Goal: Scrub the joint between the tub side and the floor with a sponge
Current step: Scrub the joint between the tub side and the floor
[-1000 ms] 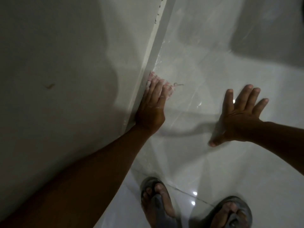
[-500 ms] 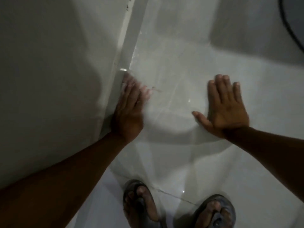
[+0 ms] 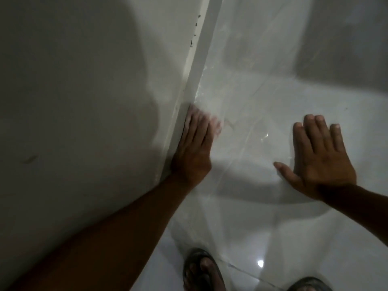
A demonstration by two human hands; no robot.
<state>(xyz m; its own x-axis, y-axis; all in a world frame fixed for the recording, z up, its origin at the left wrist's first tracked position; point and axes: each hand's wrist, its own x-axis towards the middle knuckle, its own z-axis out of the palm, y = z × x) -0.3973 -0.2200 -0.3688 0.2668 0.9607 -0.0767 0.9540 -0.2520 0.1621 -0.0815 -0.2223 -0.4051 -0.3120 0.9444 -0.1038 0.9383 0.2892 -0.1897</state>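
The white tub side (image 3: 84, 101) fills the left. It meets the glossy white tile floor (image 3: 262, 91) along a pale joint strip (image 3: 201, 59) that runs from top centre down to my left hand. My left hand (image 3: 193, 152) lies flat against the joint and presses a pinkish sponge (image 3: 217, 126), blurred, which peeks out under the fingertips. My right hand (image 3: 321, 162) rests flat on the wet floor to the right, fingers spread, holding nothing.
Small dark specks (image 3: 195, 30) dot the joint higher up. Both feet in dark sandals (image 3: 201, 269) stand on the floor at the bottom edge. A dark shadow covers the top right corner. Wet streaks shine on the tiles between the hands.
My left hand with the sponge has slid along the joint and is blurred. My right hand has dropped flat onto the floor, with its fingers closer together.
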